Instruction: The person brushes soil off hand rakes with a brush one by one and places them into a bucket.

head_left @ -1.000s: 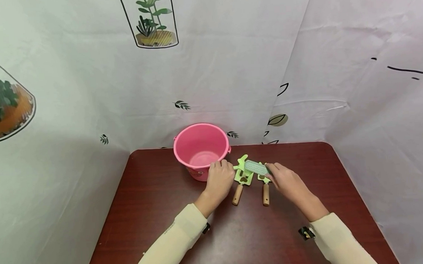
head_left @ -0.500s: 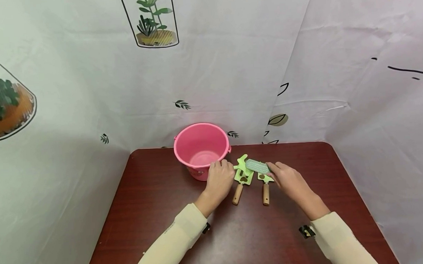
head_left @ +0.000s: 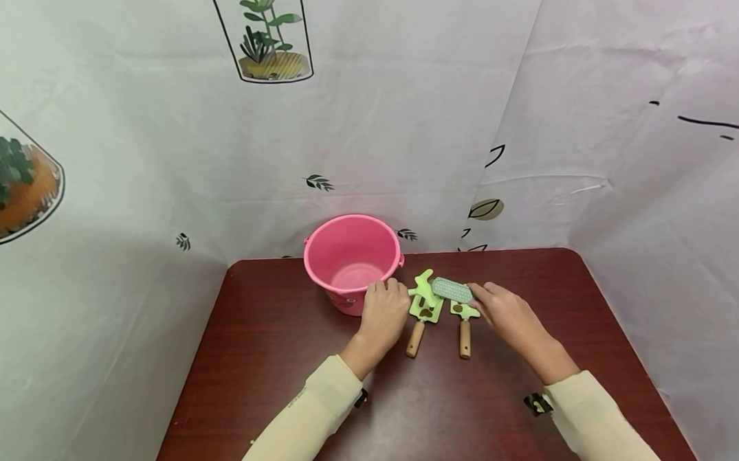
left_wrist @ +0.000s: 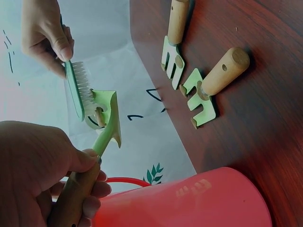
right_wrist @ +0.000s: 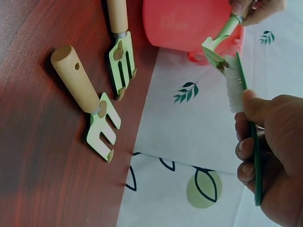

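My left hand [head_left: 385, 312] grips the wooden handle [left_wrist: 75, 194] of a small green garden trowel [left_wrist: 110, 118]. The trowel's blade carries brown patches. In my right hand [head_left: 506, 315] is a green-backed brush [head_left: 452, 290] with pale bristles [right_wrist: 233, 85]. Both wrist views show the bristles against the trowel blade, beside a brown patch. Two green hand forks with wooden handles lie on the table below: one fork [right_wrist: 102, 125] nearer the right hand, the other fork [right_wrist: 121, 61] nearer the bucket. In the head view the trowel partly covers the left fork.
A pink bucket [head_left: 352, 252] stands upright at the back of the dark red-brown table [head_left: 276, 372], just behind my left hand. White patterned sheeting [head_left: 371, 120] hangs behind the table and at both sides.
The brush in my right hand has shifted slightly to the right over the trowel. My left hand stays in place, and the forks and bucket have not moved.
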Tool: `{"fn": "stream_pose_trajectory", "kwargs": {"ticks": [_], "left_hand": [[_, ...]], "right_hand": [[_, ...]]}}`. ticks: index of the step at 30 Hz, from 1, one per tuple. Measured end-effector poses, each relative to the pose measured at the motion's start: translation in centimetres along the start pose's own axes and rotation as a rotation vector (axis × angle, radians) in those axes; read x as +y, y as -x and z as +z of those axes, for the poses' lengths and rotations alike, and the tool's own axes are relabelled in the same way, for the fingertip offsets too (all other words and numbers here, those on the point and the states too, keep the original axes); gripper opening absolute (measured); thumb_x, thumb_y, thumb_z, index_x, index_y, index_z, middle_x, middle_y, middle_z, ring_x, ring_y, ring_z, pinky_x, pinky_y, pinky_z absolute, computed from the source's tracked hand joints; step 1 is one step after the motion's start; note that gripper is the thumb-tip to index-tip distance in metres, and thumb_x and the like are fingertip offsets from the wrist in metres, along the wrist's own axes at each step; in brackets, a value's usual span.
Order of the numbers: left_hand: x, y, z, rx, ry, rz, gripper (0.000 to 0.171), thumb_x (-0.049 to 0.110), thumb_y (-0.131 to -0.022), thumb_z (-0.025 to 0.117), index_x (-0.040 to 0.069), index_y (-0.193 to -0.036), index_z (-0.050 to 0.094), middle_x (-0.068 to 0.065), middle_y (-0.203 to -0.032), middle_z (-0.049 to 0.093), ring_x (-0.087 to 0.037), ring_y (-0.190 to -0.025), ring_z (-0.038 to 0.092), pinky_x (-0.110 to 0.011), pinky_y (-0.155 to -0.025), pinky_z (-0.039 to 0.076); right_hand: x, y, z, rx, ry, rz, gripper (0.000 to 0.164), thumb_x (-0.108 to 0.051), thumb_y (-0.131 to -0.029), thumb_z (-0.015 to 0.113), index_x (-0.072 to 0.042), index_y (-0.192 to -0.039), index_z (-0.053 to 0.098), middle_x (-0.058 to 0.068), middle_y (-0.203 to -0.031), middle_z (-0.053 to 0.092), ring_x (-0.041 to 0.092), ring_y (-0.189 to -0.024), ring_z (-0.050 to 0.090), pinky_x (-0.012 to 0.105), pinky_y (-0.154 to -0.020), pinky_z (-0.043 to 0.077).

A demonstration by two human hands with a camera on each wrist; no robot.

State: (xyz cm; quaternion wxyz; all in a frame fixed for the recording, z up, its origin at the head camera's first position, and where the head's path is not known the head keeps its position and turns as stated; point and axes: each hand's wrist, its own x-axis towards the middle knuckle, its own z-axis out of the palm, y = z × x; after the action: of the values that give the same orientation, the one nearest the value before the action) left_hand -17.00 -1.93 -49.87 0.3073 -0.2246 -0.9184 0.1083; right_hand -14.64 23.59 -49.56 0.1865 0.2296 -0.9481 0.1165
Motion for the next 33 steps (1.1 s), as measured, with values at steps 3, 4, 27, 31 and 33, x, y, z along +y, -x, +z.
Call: {"fn": "stream_pose_trajectory", "kwargs": {"ticks": [3, 4, 27, 31, 33], "left_hand": [[-0.1, 0.0, 0.1, 0.012, -0.003, 0.002, 0.023, 0.010, -0.095, 0.055, 0.010, -0.082, 0.074, -0.003, -0.074, 0.063, -0.022, -0.067, 0.061, -0.032, -0.061, 0.044], [-0.1, 0.1, 0.2, 0.011, -0.006, -0.001, 0.023, 0.010, -0.095, 0.055, 0.010, -0.082, 0.074, -0.003, -0.074, 0.063, -0.022, -0.067, 0.061, -0.032, -0.060, 0.044], [-0.7, 0.3, 0.0, -0.024, -0.007, -0.023, 0.019, 0.010, -0.094, 0.058, 0.009, -0.083, 0.074, -0.003, -0.072, 0.063, -0.023, -0.066, 0.063, -0.033, -0.061, 0.043], [-0.6, 0.3, 0.0, -0.033, -0.008, -0.023, 0.017, 0.010, -0.093, 0.060, 0.008, -0.083, 0.074, -0.004, -0.073, 0.063, -0.022, -0.067, 0.062, -0.033, -0.061, 0.044], [-0.5, 0.3, -0.1, -0.031, -0.008, -0.023, 0.017, 0.009, -0.093, 0.059, 0.009, -0.084, 0.074, -0.004, -0.074, 0.063, -0.023, -0.067, 0.062, -0.033, -0.062, 0.044]], "right_hand": [[0.3, 0.1, -0.1, -0.001, -0.002, -0.001, 0.033, -0.013, -0.093, 0.075, 0.002, -0.121, 0.070, 0.011, -0.086, 0.063, 0.018, -0.066, 0.055, 0.038, -0.056, 0.050], [0.4, 0.2, -0.2, -0.001, 0.000, 0.002, 0.033, -0.013, -0.093, 0.075, 0.002, -0.122, 0.070, 0.012, -0.086, 0.063, 0.020, -0.067, 0.057, 0.039, -0.057, 0.051], [2.1, 0.9, -0.9, 0.062, -0.033, 0.019, 0.036, -0.009, -0.089, 0.078, 0.004, -0.121, 0.068, 0.014, -0.089, 0.064, 0.026, -0.071, 0.063, 0.046, -0.062, 0.054], [1.7, 0.6, -0.6, 0.086, -0.052, -0.005, 0.037, -0.008, -0.088, 0.079, 0.004, -0.121, 0.069, 0.014, -0.089, 0.065, 0.025, -0.070, 0.062, 0.044, -0.061, 0.053], [1.4, 0.4, -0.5, 0.093, -0.066, -0.015, 0.037, -0.008, -0.088, 0.079, 0.004, -0.121, 0.069, 0.014, -0.089, 0.065, 0.024, -0.071, 0.063, 0.044, -0.061, 0.054]]}}
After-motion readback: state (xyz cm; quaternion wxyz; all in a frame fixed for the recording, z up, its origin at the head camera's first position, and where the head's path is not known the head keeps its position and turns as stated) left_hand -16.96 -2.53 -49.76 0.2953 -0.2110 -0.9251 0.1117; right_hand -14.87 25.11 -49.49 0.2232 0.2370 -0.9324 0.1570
